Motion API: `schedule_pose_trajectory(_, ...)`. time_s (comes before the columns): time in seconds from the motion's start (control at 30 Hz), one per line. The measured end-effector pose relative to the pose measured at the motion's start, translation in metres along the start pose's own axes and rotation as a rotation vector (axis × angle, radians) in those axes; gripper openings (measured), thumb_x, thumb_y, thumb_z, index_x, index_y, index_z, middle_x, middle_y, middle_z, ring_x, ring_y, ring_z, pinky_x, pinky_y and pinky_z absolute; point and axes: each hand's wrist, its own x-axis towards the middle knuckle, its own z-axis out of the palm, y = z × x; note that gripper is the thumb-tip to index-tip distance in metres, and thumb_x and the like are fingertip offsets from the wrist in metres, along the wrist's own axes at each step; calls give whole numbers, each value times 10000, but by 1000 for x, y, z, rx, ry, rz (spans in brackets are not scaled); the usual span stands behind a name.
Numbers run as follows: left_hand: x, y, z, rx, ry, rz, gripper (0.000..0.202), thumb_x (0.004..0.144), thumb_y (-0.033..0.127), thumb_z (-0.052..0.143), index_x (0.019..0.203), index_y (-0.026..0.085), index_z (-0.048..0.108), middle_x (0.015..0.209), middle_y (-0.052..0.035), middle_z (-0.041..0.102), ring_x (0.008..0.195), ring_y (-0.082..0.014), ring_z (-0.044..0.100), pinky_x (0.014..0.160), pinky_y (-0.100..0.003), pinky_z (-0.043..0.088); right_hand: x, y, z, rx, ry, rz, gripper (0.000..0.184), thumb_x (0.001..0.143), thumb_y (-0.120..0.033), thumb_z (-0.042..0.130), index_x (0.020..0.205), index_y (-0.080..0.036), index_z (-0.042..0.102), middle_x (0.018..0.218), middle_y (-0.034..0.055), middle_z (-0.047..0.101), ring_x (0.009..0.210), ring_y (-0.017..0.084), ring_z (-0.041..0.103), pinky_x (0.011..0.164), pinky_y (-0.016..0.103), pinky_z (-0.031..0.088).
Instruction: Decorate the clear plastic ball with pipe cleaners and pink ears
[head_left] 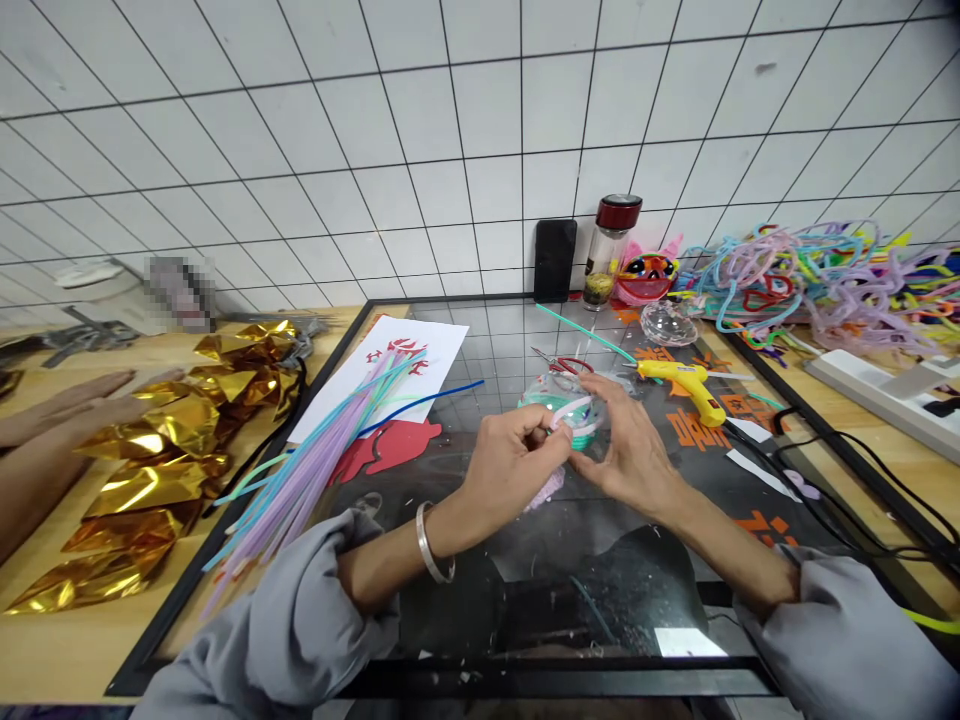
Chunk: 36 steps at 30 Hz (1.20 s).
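My left hand [514,455] pinches a pale pink pipe cleaner [564,416] against a clear plastic ball [559,400] that has a teal pipe cleaner round it. My right hand [626,450] cups the ball's right side with its fingers curved on it. Both hands work over a glossy black glass mat [600,560]. A silver bangle [431,545] sits on my left wrist. A small pink fuzzy piece [546,490] lies under my left hand.
A yellow glue gun [686,380], red-handled scissors [562,362] and a clear half-shell [667,322] lie beyond the ball. A bundle of pipe cleaners [315,470] and white paper [382,370] lie left. Gold foil [172,450] and another person's hand [75,400] are far left. Tangled pipe cleaners [817,275] are piled right.
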Motion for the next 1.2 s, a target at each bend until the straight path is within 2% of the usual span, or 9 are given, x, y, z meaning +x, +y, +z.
schedule_pose_trajectory(0.1,2,1,-9,65,74,68,202,823,251,565,642,161,577,619,37,453,578,-85,404,551,-221,321,1,3,0,-30,1,-33,668,790,-344,685,1384,-213,409,1399,189,566,1316,364,535,1004,560,482)
schedule_pose_trajectory(0.2,5,-6,-17,176,195,145,136,813,234,597,714,170,666,818,-16,531,768,-124,512,680,-241,406,2,8,0,-20,-2,-58,658,801,-337,695,1385,-211,420,1393,187,560,1319,354,528,1035,561,476)
schedule_pose_trajectory(0.27,8,-15,-20,161,239,119,95,792,241,631,754,175,689,989,-56,551,949,-163,557,768,-263,450,2,10,0,2,-11,-72,655,814,-336,696,1392,-206,418,1394,189,553,1327,345,522,1051,553,476)
schedule_pose_trajectory(0.37,14,-30,-21,-9,242,31,105,759,268,661,750,163,658,1206,-100,525,1140,-211,553,816,-274,489,2,11,0,5,-22,-83,652,834,-346,686,1408,-210,410,1407,188,540,1333,343,519,1055,559,478)
schedule_pose_trajectory(0.53,22,-44,-21,-170,207,-18,136,762,282,647,754,151,611,1220,-97,531,984,-161,612,776,-264,516,2,14,-3,0,-31,-93,654,849,-348,672,1431,-211,407,1424,185,535,1341,340,514,1063,572,473)
schedule_pose_trajectory(0.67,21,-44,-20,-93,221,55,119,793,253,636,732,156,604,1116,-90,557,1025,-171,597,755,-243,517,4,10,-10,6,-67,-117,677,857,-354,678,1460,-208,407,1454,189,516,1351,336,505,1069,563,475)
schedule_pose_trajectory(0.93,14,-39,-12,48,188,193,113,876,201,573,768,169,581,960,-49,595,829,-125,585,666,-221,481,6,-7,-16,48,-54,-189,570,930,-249,596,1462,-213,396,1485,205,474,1406,315,454,1103,556,448)
schedule_pose_trajectory(1.03,12,-37,-12,132,173,248,132,922,216,532,796,181,548,960,-52,599,878,-141,589,693,-242,479,6,-4,-16,75,-66,-179,538,931,-254,599,1434,-218,411,1478,206,479,1408,320,449,1094,567,450)
schedule_pose_trajectory(1.2,11,-39,-15,234,195,332,170,986,257,450,837,196,503,1005,-82,581,1072,-183,578,779,-286,484,7,1,-17,106,-66,-146,535,902,-290,647,1391,-232,437,1449,193,507,1377,328,477,1071,569,465)
